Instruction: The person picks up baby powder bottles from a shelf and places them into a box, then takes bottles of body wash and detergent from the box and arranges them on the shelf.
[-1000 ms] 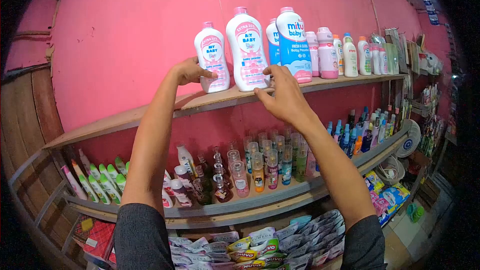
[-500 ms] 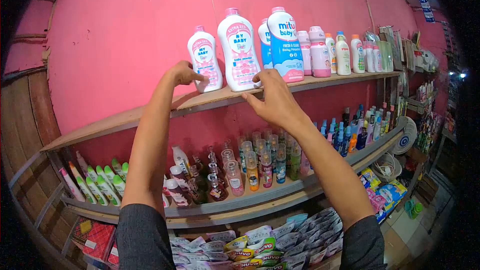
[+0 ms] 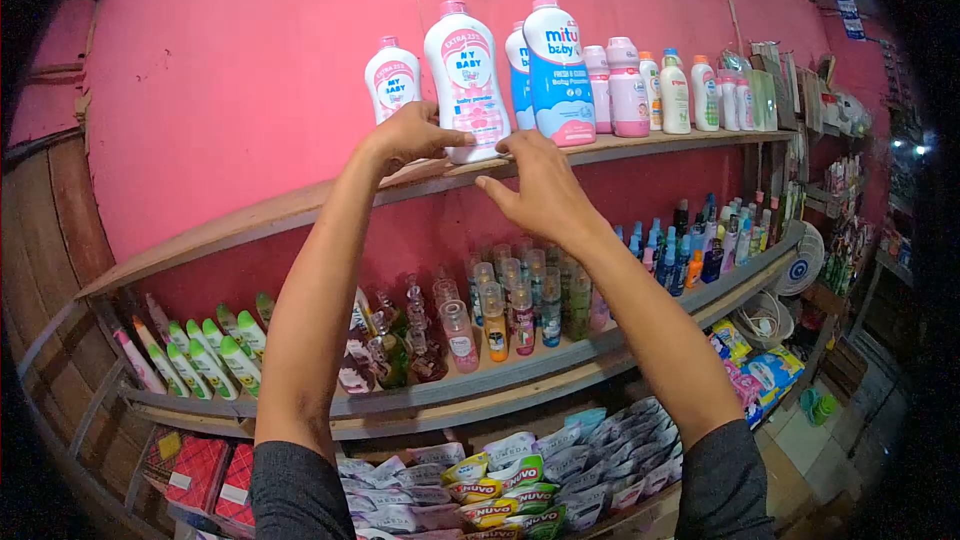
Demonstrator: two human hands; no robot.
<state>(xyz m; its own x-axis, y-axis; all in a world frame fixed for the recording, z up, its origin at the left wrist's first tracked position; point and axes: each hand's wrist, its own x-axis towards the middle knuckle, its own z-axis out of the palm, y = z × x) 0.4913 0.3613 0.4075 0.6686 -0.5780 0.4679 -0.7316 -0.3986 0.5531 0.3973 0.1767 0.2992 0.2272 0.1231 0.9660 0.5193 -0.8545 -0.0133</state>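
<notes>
A large white-and-pink baby powder bottle [image 3: 466, 80] stands upright on the upper wooden shelf [image 3: 300, 202]. My left hand [image 3: 412, 136] reaches to its lower left, with a stretched finger touching the front of the base. At the lower right edge of the same bottle are the fingertips of my right hand [image 3: 540, 178]; its thumb is spread apart below, near the shelf's front edge. Behind my left hand stands a smaller baby powder bottle [image 3: 392, 80], its lower part hidden. A blue-and-white baby powder bottle [image 3: 562, 75] is just right of the large one, partly covering another like it.
Further right along the shelf are pink bottles [image 3: 629, 90] and several white ones. The lower shelf holds spray bottles [image 3: 522, 315] and green-capped bottles [image 3: 238, 360]. Below lie refill pouches [image 3: 520, 475] and red boxes [image 3: 195, 475]. A pink wall [image 3: 250, 60] rises behind.
My left hand has moved right, from the smaller powder bottle to the large one. My right hand stays at the large bottle's base. The view has shifted slightly.
</notes>
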